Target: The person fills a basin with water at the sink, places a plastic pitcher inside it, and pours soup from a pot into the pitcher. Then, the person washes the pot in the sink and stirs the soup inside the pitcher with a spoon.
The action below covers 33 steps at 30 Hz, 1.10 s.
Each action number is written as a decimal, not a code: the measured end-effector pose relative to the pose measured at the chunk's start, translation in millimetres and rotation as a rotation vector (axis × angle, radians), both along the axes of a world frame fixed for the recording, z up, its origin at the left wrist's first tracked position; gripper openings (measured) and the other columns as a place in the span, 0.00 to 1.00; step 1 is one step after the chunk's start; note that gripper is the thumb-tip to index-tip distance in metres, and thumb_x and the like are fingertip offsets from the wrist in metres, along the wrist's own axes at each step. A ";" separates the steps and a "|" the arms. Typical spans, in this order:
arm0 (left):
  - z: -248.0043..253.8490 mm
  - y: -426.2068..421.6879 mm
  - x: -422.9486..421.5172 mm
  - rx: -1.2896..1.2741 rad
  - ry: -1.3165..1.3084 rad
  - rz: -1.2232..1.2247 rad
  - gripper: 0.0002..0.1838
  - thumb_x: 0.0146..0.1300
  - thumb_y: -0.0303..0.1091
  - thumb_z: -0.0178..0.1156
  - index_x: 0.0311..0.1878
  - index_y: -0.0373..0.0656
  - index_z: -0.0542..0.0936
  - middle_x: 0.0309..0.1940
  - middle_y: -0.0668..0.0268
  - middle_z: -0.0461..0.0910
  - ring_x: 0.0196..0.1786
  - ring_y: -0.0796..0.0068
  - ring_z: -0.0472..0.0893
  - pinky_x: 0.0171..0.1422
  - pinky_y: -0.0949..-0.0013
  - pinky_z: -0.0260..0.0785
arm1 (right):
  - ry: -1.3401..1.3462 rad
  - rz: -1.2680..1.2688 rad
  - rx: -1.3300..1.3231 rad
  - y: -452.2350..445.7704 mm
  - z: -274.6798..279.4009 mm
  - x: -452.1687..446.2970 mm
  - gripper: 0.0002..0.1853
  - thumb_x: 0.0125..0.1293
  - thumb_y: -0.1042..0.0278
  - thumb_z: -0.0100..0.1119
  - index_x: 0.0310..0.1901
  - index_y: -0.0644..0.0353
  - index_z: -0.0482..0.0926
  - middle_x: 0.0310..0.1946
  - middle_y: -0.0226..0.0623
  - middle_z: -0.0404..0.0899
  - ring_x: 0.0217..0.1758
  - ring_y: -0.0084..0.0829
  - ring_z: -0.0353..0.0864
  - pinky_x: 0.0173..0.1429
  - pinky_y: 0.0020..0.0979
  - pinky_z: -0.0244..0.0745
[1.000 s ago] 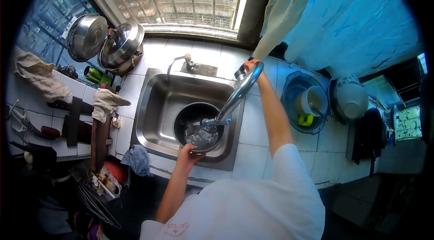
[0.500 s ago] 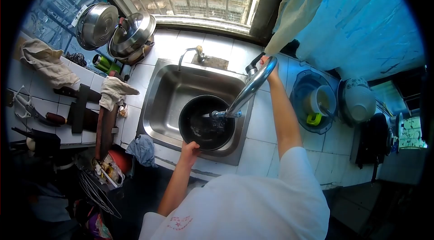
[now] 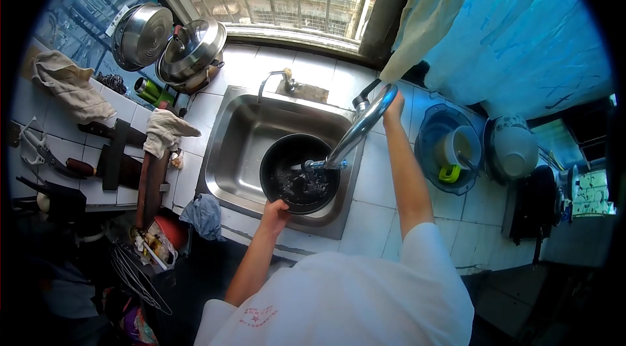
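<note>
A dark round pot sits in the steel sink, with rippling water inside. My left hand is closed on its near rim, thumb over the edge. A curved chrome faucet reaches over the sink, its clear bluish nozzle pointing into the pot. My right hand is beside the upper bend of the faucet, just below its dark lever. The faucet partly covers this hand, so its fingers are hidden.
A second, smaller tap stands at the sink's back edge. Right of the sink is a blue basin holding a container. Stacked bowls stand beyond it. Lidded pots, knives and cloths are on the left.
My right hand has moved back from the faucet lever toward me. The pot has shifted slightly up and right with my left hand still on its rim. The water surface looks more disturbed.
</note>
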<state>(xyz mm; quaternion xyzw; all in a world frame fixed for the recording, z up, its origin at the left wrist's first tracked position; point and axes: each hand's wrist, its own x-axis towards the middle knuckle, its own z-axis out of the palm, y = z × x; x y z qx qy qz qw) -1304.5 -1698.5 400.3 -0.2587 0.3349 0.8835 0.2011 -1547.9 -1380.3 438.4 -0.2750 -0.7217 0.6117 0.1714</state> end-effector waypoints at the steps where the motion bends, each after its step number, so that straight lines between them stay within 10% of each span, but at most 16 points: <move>1: -4.2 0.2 -0.6 0.001 0.000 0.000 0.29 0.38 0.20 0.47 0.51 0.36 0.70 0.45 0.62 0.75 0.46 0.65 0.76 0.56 0.61 0.70 | 0.035 -0.042 0.023 -2.3 3.6 0.5 0.07 0.61 0.67 0.55 0.35 0.62 0.75 0.28 0.34 0.76 0.29 0.24 0.75 0.30 0.23 0.70; 6: 0.7 6.0 -4.6 -0.133 0.050 0.006 0.27 0.38 0.20 0.48 0.49 0.37 0.70 0.39 0.63 0.76 0.42 0.68 0.77 0.51 0.64 0.72 | 0.096 0.014 -0.158 -42.6 31.0 86.1 0.04 0.61 0.72 0.54 0.34 0.62 0.74 0.24 0.29 0.73 0.25 0.21 0.71 0.29 0.21 0.68; 16: -2.3 14.0 -7.9 -0.217 0.017 -0.049 0.23 0.40 0.21 0.49 0.46 0.39 0.71 0.34 0.64 0.74 0.36 0.69 0.77 0.37 0.66 0.74 | 0.040 1.089 0.856 -191.1 -44.4 156.8 0.11 0.55 0.75 0.51 0.40 0.67 0.72 0.43 0.53 0.70 0.43 0.54 0.74 0.50 0.42 0.70; 20: 3.5 9.2 -12.2 -0.207 -0.076 -0.024 0.21 0.39 0.22 0.50 0.43 0.41 0.71 0.32 0.65 0.73 0.35 0.68 0.77 0.34 0.63 0.75 | -0.224 1.252 0.574 -195.1 -14.2 154.1 0.10 0.59 0.72 0.44 0.38 0.70 0.72 0.45 0.54 0.69 0.48 0.50 0.72 0.50 0.41 0.71; 24: -2.4 14.6 -8.6 -0.189 -0.032 -0.034 0.20 0.40 0.23 0.50 0.42 0.42 0.72 0.31 0.65 0.73 0.33 0.68 0.77 0.33 0.64 0.76 | 0.069 1.664 0.902 -183.4 -43.1 159.9 0.14 0.65 0.67 0.41 0.46 0.67 0.70 0.47 0.54 0.67 0.48 0.50 0.73 0.53 0.39 0.69; 28: -1.7 9.2 -10.6 -0.146 -0.081 -0.076 0.32 0.40 0.21 0.49 0.55 0.48 0.63 0.38 0.63 0.68 0.35 0.70 0.72 0.31 0.65 0.75 | -0.146 1.333 0.587 -186.0 -16.0 149.7 0.13 0.64 0.68 0.42 0.43 0.68 0.73 0.47 0.51 0.68 0.48 0.51 0.73 0.53 0.40 0.69; 33: 1.8 10.2 -16.6 -0.104 -0.106 -0.073 0.31 0.40 0.20 0.49 0.54 0.48 0.64 0.37 0.63 0.68 0.34 0.70 0.73 0.30 0.66 0.75 | -0.132 1.711 0.792 -180.0 -5.8 161.6 0.14 0.62 0.70 0.44 0.46 0.64 0.73 0.50 0.51 0.70 0.50 0.49 0.73 0.55 0.39 0.68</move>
